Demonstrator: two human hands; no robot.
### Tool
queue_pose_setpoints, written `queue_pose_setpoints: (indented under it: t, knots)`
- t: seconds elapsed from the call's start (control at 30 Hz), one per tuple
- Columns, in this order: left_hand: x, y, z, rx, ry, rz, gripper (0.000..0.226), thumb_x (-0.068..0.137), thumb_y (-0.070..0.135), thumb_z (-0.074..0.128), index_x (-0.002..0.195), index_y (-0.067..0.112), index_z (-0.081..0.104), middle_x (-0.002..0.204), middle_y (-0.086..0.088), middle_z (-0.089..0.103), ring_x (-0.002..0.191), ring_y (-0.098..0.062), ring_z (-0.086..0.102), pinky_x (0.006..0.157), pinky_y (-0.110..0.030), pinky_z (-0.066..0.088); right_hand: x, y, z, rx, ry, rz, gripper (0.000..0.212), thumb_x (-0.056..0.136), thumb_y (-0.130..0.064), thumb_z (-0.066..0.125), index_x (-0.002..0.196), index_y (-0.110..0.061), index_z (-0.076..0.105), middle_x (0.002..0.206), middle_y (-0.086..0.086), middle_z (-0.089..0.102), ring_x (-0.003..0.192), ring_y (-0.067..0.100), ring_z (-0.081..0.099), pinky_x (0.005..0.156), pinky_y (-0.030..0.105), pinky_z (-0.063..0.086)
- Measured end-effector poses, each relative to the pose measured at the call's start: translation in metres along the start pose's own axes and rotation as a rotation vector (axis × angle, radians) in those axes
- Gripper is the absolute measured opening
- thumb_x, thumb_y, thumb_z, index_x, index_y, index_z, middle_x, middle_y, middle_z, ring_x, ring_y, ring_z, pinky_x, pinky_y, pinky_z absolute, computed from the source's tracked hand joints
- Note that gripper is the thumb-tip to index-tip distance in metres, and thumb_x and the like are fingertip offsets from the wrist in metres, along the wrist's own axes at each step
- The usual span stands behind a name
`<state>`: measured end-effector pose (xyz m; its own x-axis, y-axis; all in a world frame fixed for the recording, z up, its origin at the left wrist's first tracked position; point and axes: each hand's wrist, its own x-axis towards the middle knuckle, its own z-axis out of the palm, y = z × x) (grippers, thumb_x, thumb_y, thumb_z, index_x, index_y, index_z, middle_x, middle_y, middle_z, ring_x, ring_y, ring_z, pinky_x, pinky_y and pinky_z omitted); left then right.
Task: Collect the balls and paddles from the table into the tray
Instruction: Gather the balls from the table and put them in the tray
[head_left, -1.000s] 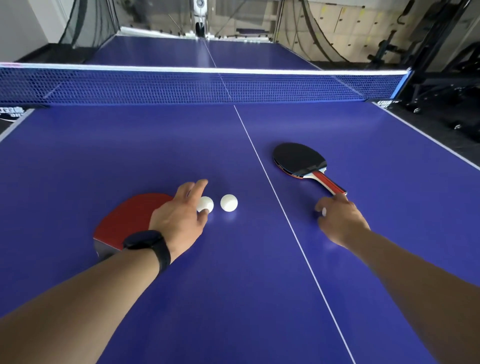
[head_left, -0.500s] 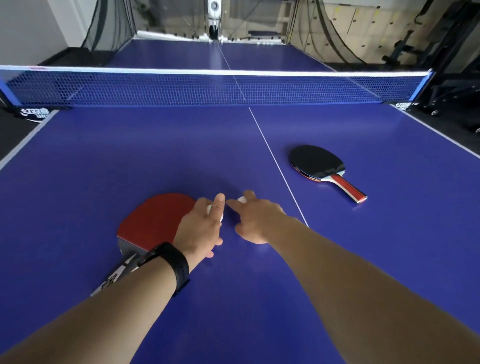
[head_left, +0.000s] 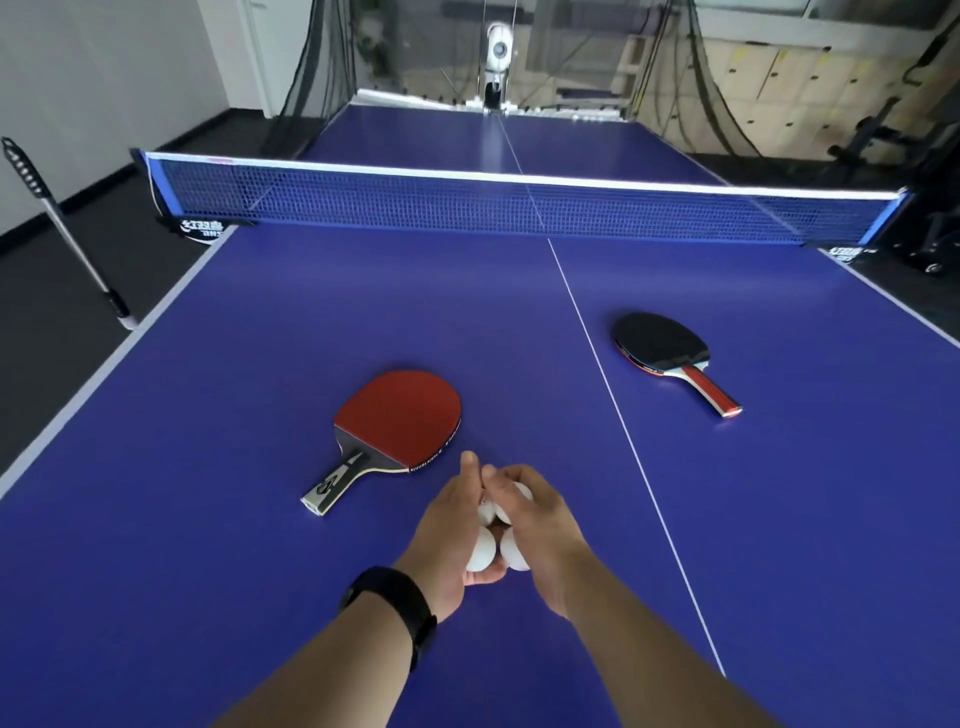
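My left hand and my right hand are cupped together above the blue table, holding several white balls between them. A red paddle lies flat just ahead and to the left of my hands, handle pointing toward me. A black paddle with a red handle lies to the right of the white centre line. No tray is in view.
The blue net spans the table ahead. A ball machine with catch netting stands at the far end. A pole-like tool leans by the left edge. Black floor surrounds the table.
My hands came together, lifted the balls off the table and drew back toward me. The red paddle is now fully uncovered. The view tilted up and shifted left.
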<state>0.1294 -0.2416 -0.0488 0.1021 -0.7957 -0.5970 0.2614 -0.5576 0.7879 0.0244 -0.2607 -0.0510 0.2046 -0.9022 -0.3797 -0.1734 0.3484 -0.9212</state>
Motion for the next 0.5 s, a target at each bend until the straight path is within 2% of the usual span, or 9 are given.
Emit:
queue_pose_setpoints:
  t: [0.13, 0.27, 0.4, 0.5]
  knots:
    - [-0.048, -0.010, -0.006, -0.014, 0.054, 0.028, 0.065, 0.087, 0.071, 0.033, 0.100, 0.020, 0.071, 0.085, -0.002, 0.076, 0.070, -0.016, 0.072, 0.057, -0.031, 0.058, -0.044, 0.001, 0.003, -0.029, -0.035, -0.062, 0.030, 0.082, -0.057, 0.063, 0.089, -0.028, 0.063, 0.094, 0.001, 0.071, 0.079, 0.019, 0.072, 0.059, 0.028, 0.057]
    - [-0.116, -0.031, -0.032, 0.064, 0.093, 0.046, 0.065, 0.089, 0.069, 0.031, 0.107, 0.018, 0.068, 0.077, -0.003, 0.068, 0.067, -0.015, 0.067, 0.053, -0.027, 0.053, -0.104, 0.004, 0.022, -0.090, -0.125, -0.115, 0.031, 0.082, -0.057, 0.063, 0.089, -0.027, 0.062, 0.091, -0.001, 0.071, 0.070, 0.011, 0.068, 0.057, 0.031, 0.058]
    - [-0.192, -0.059, -0.080, 0.162, 0.096, 0.132, 0.059, 0.092, 0.065, 0.033, 0.108, 0.020, 0.067, 0.081, -0.001, 0.064, 0.073, -0.012, 0.061, 0.057, -0.029, 0.053, -0.166, 0.015, 0.063, -0.186, -0.220, -0.149, 0.033, 0.076, -0.062, 0.062, 0.086, -0.031, 0.061, 0.105, 0.003, 0.065, 0.080, 0.017, 0.069, 0.053, 0.029, 0.057]
    - [-0.245, -0.078, -0.120, 0.190, 0.221, 0.173, 0.043, 0.093, 0.053, 0.043, 0.108, 0.018, 0.062, 0.094, 0.002, 0.063, 0.074, -0.011, 0.061, 0.057, -0.029, 0.053, -0.213, 0.024, 0.102, -0.209, -0.293, -0.193, 0.030, 0.076, -0.059, 0.064, 0.085, -0.030, 0.060, 0.108, 0.005, 0.062, 0.079, 0.017, 0.068, 0.047, 0.027, 0.054]
